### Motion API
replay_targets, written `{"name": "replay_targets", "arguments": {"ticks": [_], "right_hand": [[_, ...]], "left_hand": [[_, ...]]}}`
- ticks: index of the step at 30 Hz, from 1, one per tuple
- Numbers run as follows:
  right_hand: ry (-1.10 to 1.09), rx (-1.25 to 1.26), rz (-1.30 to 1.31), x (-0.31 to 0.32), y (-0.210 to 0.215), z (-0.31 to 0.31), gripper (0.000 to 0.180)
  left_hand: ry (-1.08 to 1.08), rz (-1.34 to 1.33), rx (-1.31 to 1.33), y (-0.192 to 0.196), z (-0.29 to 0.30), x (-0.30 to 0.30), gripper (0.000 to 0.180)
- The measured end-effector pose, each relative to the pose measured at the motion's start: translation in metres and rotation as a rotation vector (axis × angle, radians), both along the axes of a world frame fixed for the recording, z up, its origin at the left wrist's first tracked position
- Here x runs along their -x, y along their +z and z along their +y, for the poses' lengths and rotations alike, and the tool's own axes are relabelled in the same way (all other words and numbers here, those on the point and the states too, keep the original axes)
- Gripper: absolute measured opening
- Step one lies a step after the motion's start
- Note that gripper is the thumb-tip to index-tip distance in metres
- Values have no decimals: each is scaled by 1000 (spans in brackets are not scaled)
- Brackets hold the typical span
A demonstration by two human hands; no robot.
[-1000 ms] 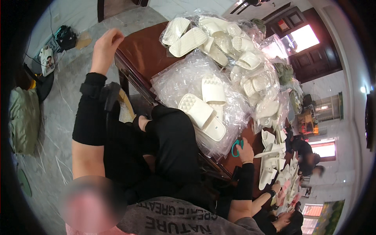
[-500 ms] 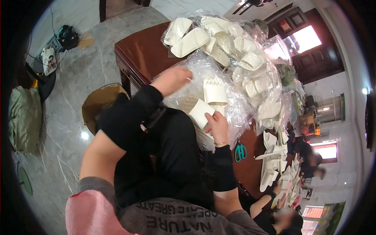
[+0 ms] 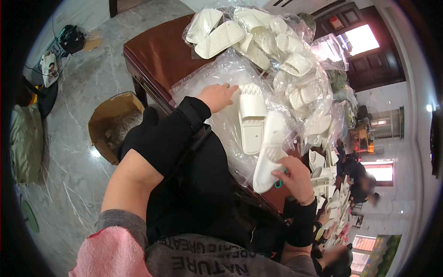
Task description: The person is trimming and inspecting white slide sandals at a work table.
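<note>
my left hand (image 3: 217,96) lies flat and unclenched, fingers on the edge of one white slipper (image 3: 251,121) that lies on clear plastic bags (image 3: 217,76) on the brown table (image 3: 159,53). my right hand (image 3: 295,177) grips a second slipper (image 3: 269,157) by its heel end, just beside the first. to do this well i'd steady the flat slipper and bring the held one square alongside, soles matched, without dragging the loose film. green scissors (image 3: 278,183) peek out under my right hand, so watch the blades. a heap of bagged slippers (image 3: 277,41) crowds the far side. a cardboard box (image 3: 110,124) sits on the floor at my left. other people work further down the table.
</note>
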State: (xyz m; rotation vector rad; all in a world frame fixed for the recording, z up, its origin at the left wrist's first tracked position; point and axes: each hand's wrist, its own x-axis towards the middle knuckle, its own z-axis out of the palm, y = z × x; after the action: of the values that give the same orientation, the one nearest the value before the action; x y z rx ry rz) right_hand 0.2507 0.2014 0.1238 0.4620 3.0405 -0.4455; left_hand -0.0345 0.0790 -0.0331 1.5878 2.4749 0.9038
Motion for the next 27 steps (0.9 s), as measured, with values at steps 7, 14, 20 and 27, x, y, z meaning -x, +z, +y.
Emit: {"name": "replay_targets", "arguments": {"ticks": [7, 14, 20, 27], "right_hand": [[397, -174, -137, 40, -26, 13, 24], [272, -262, 152, 92, -72, 17, 22], [202, -299, 225, 68, -47, -9, 19], [208, -319, 385, 39, -25, -30, 19]], "left_hand": [[-23, 40, 23, -5, 2, 2, 58], [-12, 53, 81, -14, 3, 6, 48], [220, -482, -324, 19, 9, 8, 38], [-102, -1197, -614, 59, 11, -30, 50]]}}
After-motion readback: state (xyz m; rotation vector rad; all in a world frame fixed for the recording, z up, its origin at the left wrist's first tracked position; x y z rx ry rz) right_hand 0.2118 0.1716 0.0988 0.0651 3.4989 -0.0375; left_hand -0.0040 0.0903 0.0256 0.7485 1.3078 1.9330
